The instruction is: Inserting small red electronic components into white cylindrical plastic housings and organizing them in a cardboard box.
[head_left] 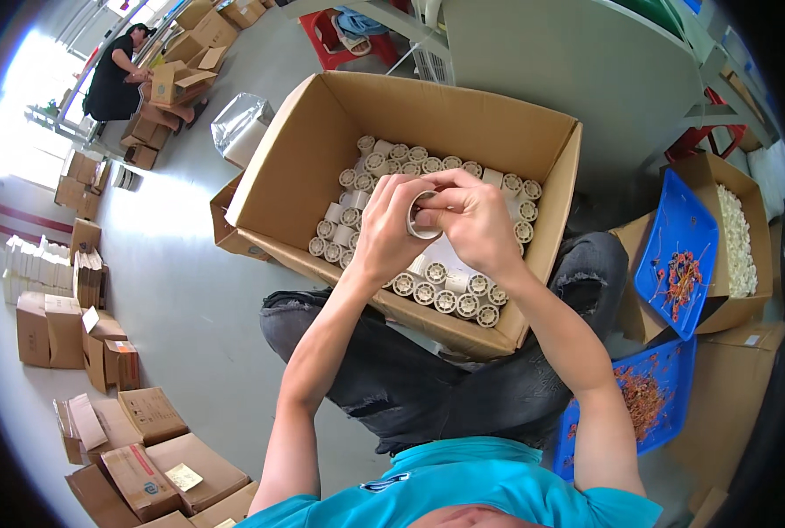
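My left hand (pixel 385 231) is wrapped round a short white plastic cylinder (pixel 422 234), its open end turned up towards me. My right hand (pixel 480 224) is closed in a pinch, with thumb and fingertips at the mouth of the cylinder. Whatever the right fingertips pinch is too small and hidden to tell. Both hands are above a large open cardboard box (pixel 449 106). Inside it stand many similar white cylinders (pixel 445 301) with spoked ends, packed in rows, and a few lie on their sides. Pale sheet material shows between them, below my hands.
At the right, two blue trays (pixel 652 255) (pixel 674 396) hold small red and orange wired parts. Beside them a carton of small white pieces (pixel 737 242) stands open. Cartons (pixel 185 466) line the left side. A person (pixel 124 79) sits by boxes at the far left. A grey-green panel (pixel 568 62) stands ahead.
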`<state>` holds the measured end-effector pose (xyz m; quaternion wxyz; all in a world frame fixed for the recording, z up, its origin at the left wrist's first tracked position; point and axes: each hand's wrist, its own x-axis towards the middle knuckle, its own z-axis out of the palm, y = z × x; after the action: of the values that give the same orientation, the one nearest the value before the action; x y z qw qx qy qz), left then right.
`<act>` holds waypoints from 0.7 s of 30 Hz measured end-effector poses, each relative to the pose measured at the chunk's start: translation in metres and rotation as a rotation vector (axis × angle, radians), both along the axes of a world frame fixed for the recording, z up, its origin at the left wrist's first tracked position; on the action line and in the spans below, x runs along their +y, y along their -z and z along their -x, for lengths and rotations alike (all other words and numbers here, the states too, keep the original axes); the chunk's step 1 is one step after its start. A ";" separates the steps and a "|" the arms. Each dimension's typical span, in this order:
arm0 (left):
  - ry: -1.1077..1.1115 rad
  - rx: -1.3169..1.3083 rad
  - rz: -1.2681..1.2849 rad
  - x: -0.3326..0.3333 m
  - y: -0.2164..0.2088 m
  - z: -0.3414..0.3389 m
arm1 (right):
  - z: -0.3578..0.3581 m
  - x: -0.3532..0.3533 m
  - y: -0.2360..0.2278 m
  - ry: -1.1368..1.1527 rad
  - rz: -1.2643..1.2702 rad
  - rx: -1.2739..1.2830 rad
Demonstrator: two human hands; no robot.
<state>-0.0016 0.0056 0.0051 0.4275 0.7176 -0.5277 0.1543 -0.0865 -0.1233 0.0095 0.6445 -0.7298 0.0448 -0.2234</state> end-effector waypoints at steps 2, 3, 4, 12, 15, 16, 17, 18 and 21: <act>-0.011 -0.006 -0.003 0.001 0.002 0.000 | 0.000 0.001 0.002 -0.001 -0.010 0.007; -0.007 -0.007 -0.007 0.001 0.002 0.000 | 0.000 0.001 0.002 -0.006 -0.013 0.013; 0.005 0.013 -0.016 0.000 0.003 -0.001 | 0.000 0.000 0.002 -0.003 -0.016 0.013; 0.085 0.205 -0.270 0.008 -0.007 -0.002 | 0.002 -0.016 -0.005 -0.111 0.307 0.149; 0.145 0.183 -0.298 -0.001 -0.011 -0.003 | 0.005 -0.020 -0.006 -0.022 0.488 0.046; 0.159 0.200 -0.296 -0.003 -0.009 -0.005 | 0.007 -0.020 -0.005 -0.044 0.491 0.033; 0.174 0.218 -0.293 -0.003 -0.009 -0.005 | 0.007 -0.020 -0.004 -0.034 0.478 0.033; 0.138 0.283 -0.302 -0.001 -0.009 -0.002 | 0.006 -0.018 -0.004 -0.024 0.465 0.034; 0.088 0.179 -0.217 0.005 -0.002 -0.005 | 0.001 -0.008 -0.003 -0.042 0.183 0.014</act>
<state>0.0038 0.0105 0.0074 0.3990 0.7468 -0.5320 0.0130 -0.0871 -0.1309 0.0128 0.5793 -0.7881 0.0135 -0.2077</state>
